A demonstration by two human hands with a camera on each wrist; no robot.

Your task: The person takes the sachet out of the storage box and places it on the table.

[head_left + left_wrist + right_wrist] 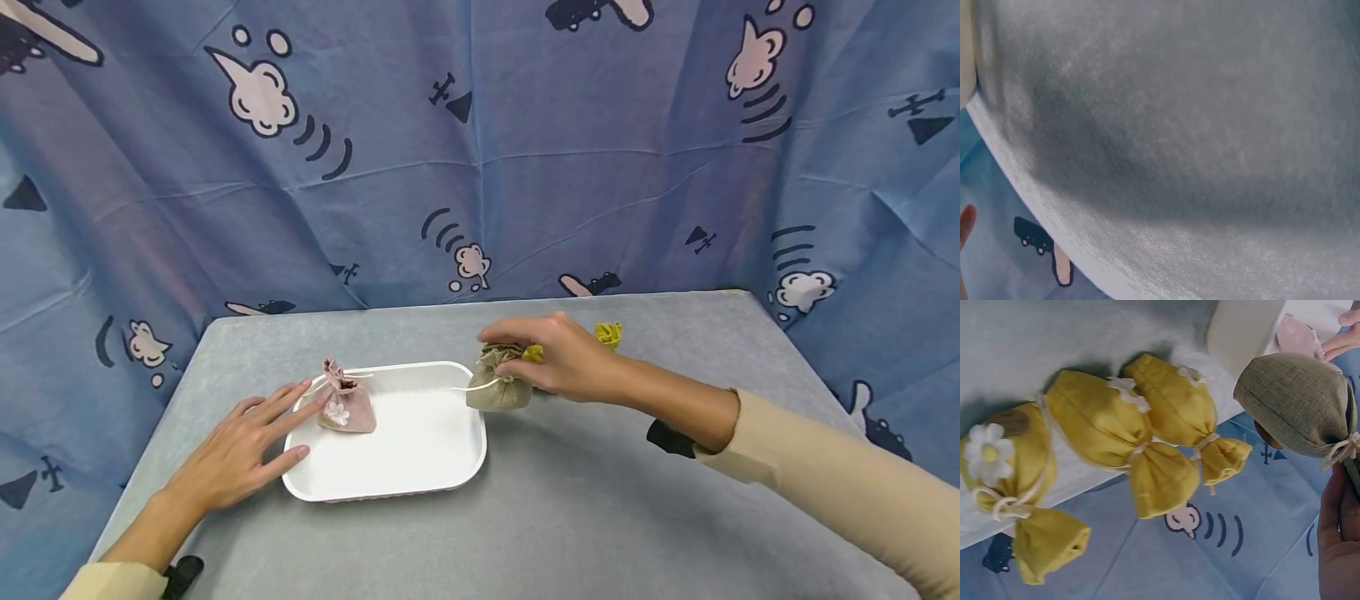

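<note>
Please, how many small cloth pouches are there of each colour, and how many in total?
Yellow pouches: 3, side by side on the table behind the right hand.
Olive-grey pouch: 1, gripped by the right hand at its tied neck.
Pink pouch: 1, in the white tray.
Total: 5 pouches.

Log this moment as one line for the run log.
right hand: grips olive-green drawstring cloth pouch beside white plastic tray | left hand: flat, fingertips at tray edge | pink floral cloth pouch: in tray
</note>
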